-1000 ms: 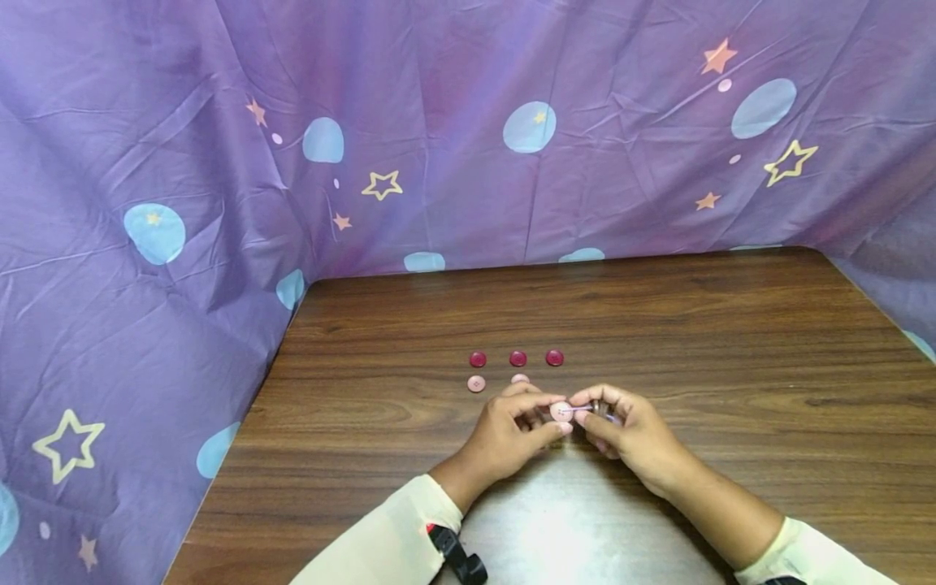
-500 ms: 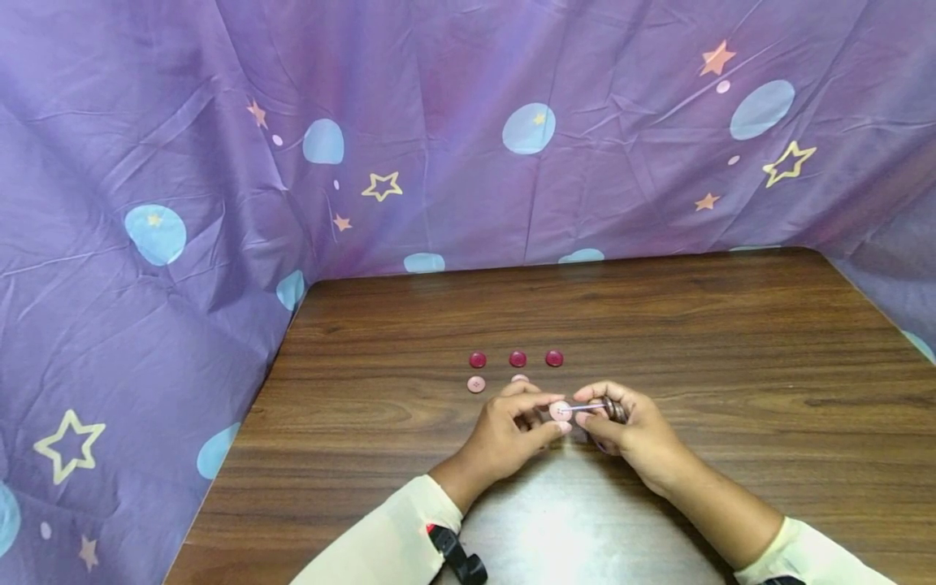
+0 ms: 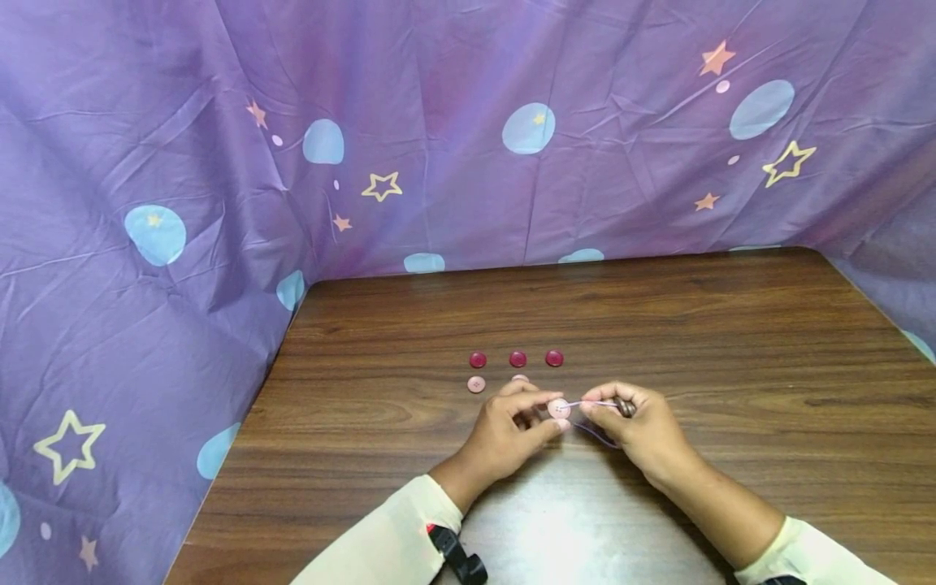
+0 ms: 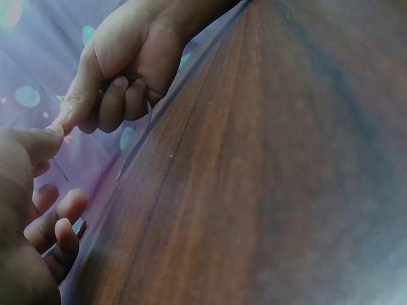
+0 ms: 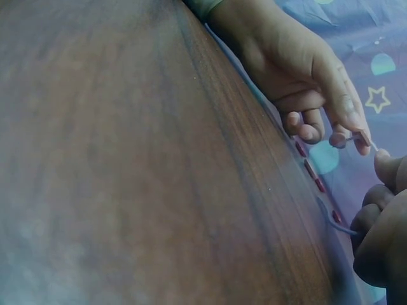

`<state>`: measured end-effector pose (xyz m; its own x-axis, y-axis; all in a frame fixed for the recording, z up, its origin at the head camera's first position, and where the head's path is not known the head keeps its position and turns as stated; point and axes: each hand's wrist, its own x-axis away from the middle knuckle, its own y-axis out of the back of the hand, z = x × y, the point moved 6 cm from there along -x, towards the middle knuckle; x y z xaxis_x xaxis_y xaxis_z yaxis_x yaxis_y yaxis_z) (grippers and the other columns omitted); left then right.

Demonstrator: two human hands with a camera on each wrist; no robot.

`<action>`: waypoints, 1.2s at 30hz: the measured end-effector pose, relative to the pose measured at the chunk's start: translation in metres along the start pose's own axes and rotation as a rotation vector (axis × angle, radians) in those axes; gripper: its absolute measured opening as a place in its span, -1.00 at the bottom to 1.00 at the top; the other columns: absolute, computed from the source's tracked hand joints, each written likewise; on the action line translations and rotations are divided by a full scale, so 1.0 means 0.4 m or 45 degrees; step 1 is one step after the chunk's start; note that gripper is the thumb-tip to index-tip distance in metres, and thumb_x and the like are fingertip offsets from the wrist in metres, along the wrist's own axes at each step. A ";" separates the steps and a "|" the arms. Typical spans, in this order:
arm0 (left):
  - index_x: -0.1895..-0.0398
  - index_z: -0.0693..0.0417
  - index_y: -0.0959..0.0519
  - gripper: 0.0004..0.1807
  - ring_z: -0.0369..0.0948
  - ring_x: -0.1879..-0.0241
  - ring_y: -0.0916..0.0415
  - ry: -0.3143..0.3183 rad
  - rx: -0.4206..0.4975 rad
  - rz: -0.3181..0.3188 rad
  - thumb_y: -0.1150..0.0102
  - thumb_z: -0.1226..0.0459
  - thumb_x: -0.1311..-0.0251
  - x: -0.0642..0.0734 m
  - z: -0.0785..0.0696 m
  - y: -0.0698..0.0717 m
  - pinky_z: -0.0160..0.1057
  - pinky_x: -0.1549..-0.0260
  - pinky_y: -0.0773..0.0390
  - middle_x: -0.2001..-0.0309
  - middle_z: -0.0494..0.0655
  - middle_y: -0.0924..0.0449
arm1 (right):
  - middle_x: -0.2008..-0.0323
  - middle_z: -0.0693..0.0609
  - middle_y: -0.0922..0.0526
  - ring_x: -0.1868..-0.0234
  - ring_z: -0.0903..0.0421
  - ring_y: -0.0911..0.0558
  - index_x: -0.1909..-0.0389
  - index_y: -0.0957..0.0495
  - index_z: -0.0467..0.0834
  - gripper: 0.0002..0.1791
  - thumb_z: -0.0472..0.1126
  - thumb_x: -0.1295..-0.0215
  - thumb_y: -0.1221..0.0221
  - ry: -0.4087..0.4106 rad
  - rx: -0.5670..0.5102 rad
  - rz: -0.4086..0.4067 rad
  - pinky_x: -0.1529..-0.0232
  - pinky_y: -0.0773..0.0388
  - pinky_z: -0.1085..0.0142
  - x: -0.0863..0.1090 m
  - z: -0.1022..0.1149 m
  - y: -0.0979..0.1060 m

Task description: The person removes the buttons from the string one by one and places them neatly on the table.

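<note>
My left hand (image 3: 504,431) pinches a pale pink four-hole button (image 3: 559,409) by its rim between thumb and forefinger. A thin lilac cord (image 3: 573,404) runs from the button's face to my right hand (image 3: 636,426), whose thumb and forefinger pinch it. Small brown round pieces (image 3: 625,406), apparently strung on the cord, sit against the right fingers. A loose stretch of the cord hangs below the right hand. In the right wrist view the button (image 5: 360,137) shows edge-on at the left fingertips, and the slack cord (image 5: 334,219) curves from the right hand.
Three dark red buttons (image 3: 517,359) lie in a row on the brown wooden table (image 3: 366,455) beyond the hands. Nearer lie a pink button (image 3: 476,384) and another pink button (image 3: 520,379), partly hidden by the left hand. Purple cloth (image 3: 468,122) hangs behind the table.
My right hand has shifted slightly right, and more lilac cord shows between its fingertips and the brown pieces. A slack stretch now hangs below. The left hand stays nearly still with the button.
</note>
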<state>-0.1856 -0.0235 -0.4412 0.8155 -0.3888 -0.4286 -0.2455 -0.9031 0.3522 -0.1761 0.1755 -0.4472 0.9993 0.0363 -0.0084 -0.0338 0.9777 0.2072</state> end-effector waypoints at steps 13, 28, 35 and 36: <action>-0.16 0.28 -0.77 -0.59 -0.50 0.35 -0.49 0.013 0.006 -0.018 -0.54 0.38 -0.24 -0.001 0.002 0.003 -0.44 0.31 -0.65 0.12 0.16 -0.71 | 0.53 0.27 -0.60 0.53 0.34 -0.46 0.22 -0.74 -0.28 -1.00 -0.41 -0.42 -0.38 -0.043 -0.145 -0.119 0.53 -0.47 0.47 -0.011 -0.003 0.024; -0.14 0.28 -0.77 -0.60 -0.47 0.34 -0.48 0.043 0.012 -0.034 -0.54 0.37 -0.24 0.001 0.004 0.005 -0.42 0.31 -0.64 0.15 0.18 -0.70 | 0.59 0.24 -0.48 0.60 0.31 -0.38 0.34 -0.73 0.02 -0.80 -0.35 -0.45 -0.38 -0.106 -0.237 -0.207 0.60 -0.36 0.45 -0.023 -0.002 0.059; -0.15 0.28 -0.77 -0.60 -0.41 0.32 -0.53 0.027 0.008 -0.049 -0.55 0.36 -0.25 -0.001 -0.001 0.004 -0.40 0.31 -0.68 0.13 0.15 -0.70 | 0.57 0.23 -0.48 0.60 0.31 -0.37 0.28 -0.72 0.00 -0.79 -0.40 -0.47 -0.33 -0.126 -0.297 -0.215 0.60 -0.35 0.46 -0.024 -0.007 0.066; -0.15 0.27 -0.77 -0.60 -0.33 0.31 -0.56 0.030 0.001 -0.050 -0.55 0.37 -0.25 0.000 0.000 0.005 -0.38 0.30 -0.69 0.11 0.15 -0.70 | 0.56 0.24 -0.49 0.59 0.31 -0.37 0.26 -0.72 -0.01 -0.80 -0.40 -0.47 -0.33 -0.132 -0.303 -0.214 0.60 -0.35 0.46 -0.024 -0.008 0.067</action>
<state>-0.1862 -0.0251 -0.4406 0.8366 -0.3489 -0.4222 -0.2138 -0.9177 0.3348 -0.1865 0.2020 -0.4448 0.9871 -0.1392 0.0793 0.1414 0.9897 -0.0234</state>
